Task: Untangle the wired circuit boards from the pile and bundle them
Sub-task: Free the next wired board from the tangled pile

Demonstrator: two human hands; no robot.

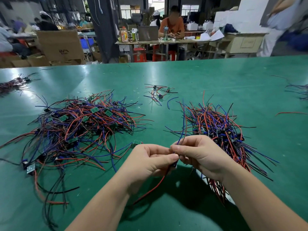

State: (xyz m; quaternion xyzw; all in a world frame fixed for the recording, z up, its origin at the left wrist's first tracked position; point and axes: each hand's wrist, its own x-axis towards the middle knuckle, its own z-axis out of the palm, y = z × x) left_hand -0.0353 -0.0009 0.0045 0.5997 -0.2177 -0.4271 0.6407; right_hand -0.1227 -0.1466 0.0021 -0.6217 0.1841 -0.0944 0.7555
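A tangled pile (pixel 80 129) of small green circuit boards with red, blue and black wires lies on the green table (pixel 208 77) at the left. At the right lies a more orderly heap (pixel 220 130) of wired boards, wires fanned out. Above the table's near middle, my left hand (pixel 150 162) grips one wired board (pixel 174 165); its red and black wires hang down below the hand. My right hand (pixel 196 154) pinches that board's blue wire (pixel 182 129), which rises up from the fingers. Most of the board is hidden by my fingers.
A few loose wired boards (pixel 159 93) lie at mid-table. More wire bundles sit at the far left (pixel 13 84) and far right edge (pixel 298 90). A stray red wire (pixel 290 113) lies at the right. Beyond the table, people work at benches among cardboard boxes.
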